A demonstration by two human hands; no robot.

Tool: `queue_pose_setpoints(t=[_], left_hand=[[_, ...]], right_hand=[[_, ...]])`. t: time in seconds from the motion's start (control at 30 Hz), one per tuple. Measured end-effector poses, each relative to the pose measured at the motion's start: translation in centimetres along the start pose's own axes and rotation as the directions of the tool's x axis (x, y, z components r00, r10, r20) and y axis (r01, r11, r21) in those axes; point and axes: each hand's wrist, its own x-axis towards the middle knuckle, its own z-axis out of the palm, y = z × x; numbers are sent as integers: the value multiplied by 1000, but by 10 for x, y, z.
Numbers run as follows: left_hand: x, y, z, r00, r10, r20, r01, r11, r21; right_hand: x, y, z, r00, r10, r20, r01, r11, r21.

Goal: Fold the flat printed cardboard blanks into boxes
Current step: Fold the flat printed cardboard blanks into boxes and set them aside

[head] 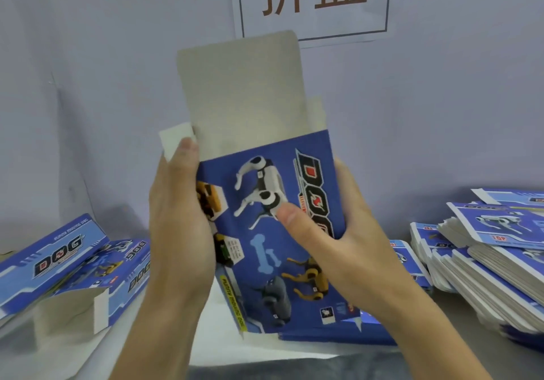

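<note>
At frame centre, the left hand and right hand both grip an upright blue box, grey flap raised.

A white sign on the wall, top centre, reads "折盒". The held box, mid-frame, carries "DOG" down its right edge and "FUNNY MOVING DOG" along its lower left side. The folded boxes at lower left show "DOG" and "FUNNY MOVING DOG".

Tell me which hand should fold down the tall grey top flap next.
Probably the left hand: its fingertips already reach the grey flap at the box's upper left edge. The right hand sits lower, thumb pressed on the printed front, better kept as the steadying grip.
</note>
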Motion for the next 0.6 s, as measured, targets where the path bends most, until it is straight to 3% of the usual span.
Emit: queue_pose_setpoints(t=[0.1,0.23,0.37,0.6], left_hand=[[-4,-5,5,993,113,21,-114,991,63],[-17,-8,12,982,183,52,-189,965,182],[-18,-9,20,971,177,160,-204,964,171],[-14,-29,20,974,118,192,-152,974,170]], right_hand=[[1,-6,-1,999,8,-32,-8,1000,-4],[5,-5,3,970,-104,-219,96,994,-47],[6,-2,-3,947,-106,-304,101,994,-30],[5,8,-6,965,20,-263,-9,999,45]])
